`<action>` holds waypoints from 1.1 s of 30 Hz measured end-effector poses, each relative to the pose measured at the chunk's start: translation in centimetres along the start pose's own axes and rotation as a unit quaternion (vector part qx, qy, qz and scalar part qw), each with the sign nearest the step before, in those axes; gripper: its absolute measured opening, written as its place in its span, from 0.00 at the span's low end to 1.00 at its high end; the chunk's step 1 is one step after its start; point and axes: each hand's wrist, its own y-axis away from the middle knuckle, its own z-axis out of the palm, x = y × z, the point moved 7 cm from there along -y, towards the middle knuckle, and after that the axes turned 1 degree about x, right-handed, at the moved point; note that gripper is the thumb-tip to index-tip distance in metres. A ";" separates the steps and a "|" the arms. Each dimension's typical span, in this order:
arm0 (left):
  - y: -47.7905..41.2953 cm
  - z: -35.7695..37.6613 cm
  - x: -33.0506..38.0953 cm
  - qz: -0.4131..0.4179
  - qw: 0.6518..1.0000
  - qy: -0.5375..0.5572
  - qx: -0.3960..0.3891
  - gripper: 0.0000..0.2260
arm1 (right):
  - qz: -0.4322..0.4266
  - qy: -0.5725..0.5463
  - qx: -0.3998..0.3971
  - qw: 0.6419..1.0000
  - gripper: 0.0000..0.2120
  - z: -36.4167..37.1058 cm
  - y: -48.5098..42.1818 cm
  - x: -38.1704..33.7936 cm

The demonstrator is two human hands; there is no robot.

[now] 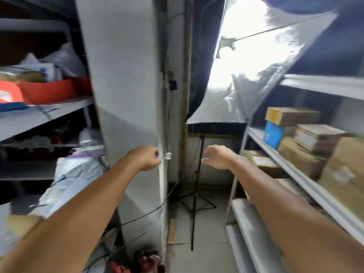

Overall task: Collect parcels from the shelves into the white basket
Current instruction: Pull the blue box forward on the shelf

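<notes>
Cardboard parcels [301,156] are sitting stacked on the right-hand shelves [262,142] at the right of the frame, a blue box [272,134] standing among them under a brown carton. More parcels, in pale plastic bags [78,172], are lying heaped on the left-hand shelves [49,115] at the lower left, with red trays [45,91] resting one level above.

A person is reaching both bare arms forward down the narrow aisle between the two racks. The left hand [146,157] is hovering at the edge of a white pillar [126,95] in the centre, fingers loosely curled and gripping nothing. The right hand [216,157] is hanging just beside it, apart from it, fingers half bent like a claw and likewise holding nothing.

Beyond the hands, a silver reflective sheet [256,75] is glaring with light at the upper right, and a black tripod [195,201] is standing on the floor [206,243] beneath it. The picture is blurring towards its edges.
</notes>
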 end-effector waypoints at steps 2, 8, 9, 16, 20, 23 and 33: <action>-2.0 0.3 2.9 0.045 0.999 0.004 0.001 0.19 | 0.045 -0.003 0.021 0.999 0.20 -1.5 1.2 2.8; -5.2 0.7 11.1 0.192 0.981 0.036 -0.001 0.14 | 0.198 -0.028 0.085 0.976 0.21 -3.6 7.2 9.6; -5.2 0.9 12.4 0.216 0.976 0.033 -0.003 0.14 | 0.223 -0.028 0.089 0.970 0.21 -3.5 8.7 10.4; -1.4 4.3 22.6 0.374 0.927 0.030 -0.022 0.14 | 0.381 -0.064 0.106 0.916 0.21 -1.7 21.4 14.2; 3.9 6.1 29.7 0.452 0.890 0.041 -0.051 0.13 | 0.459 -0.065 0.127 0.877 0.26 -1.4 30.5 16.1; 9.1 6.8 35.3 0.514 0.855 0.040 -0.055 0.14 | 0.506 -0.056 0.152 0.847 0.24 -1.7 37.5 17.3; 22.8 7.4 48.3 0.589 0.799 0.097 -0.070 0.19 | 0.525 -0.010 0.308 0.793 0.19 -6.1 53.6 21.6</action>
